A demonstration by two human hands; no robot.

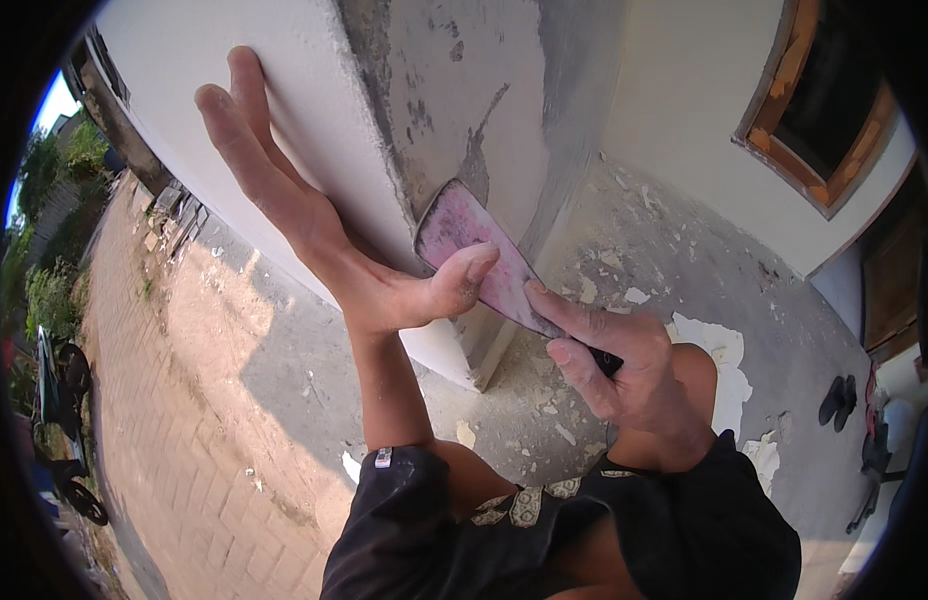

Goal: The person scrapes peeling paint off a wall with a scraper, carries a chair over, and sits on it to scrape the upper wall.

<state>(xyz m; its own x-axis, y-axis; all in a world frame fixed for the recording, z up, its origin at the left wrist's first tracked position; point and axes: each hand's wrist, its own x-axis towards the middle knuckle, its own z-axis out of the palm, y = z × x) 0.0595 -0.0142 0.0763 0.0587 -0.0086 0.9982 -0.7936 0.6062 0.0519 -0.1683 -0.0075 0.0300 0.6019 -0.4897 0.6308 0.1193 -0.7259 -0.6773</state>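
My right hand (621, 360) grips the dark handle of a scraper (482, 240), its wide blade smeared pink and grey. The blade's far end lies against the wall corner, where the white paint layer (306, 97) meets a scraped face (471, 112) with grey and pale patches. My left hand (344, 255) is spread at this corner, fingers extended along the white face and thumb over the blade. The left hand grasps nothing; whether its thumb touches the blade I cannot tell.
Paint flakes (708, 337) litter the grey concrete floor (284, 360). A wood-framed window (824, 112) is at the upper right, with dark sandals (837, 401) below it. Brick paving (186, 450), rubble (171, 214) and a parked motorbike (66, 420) are on the left.
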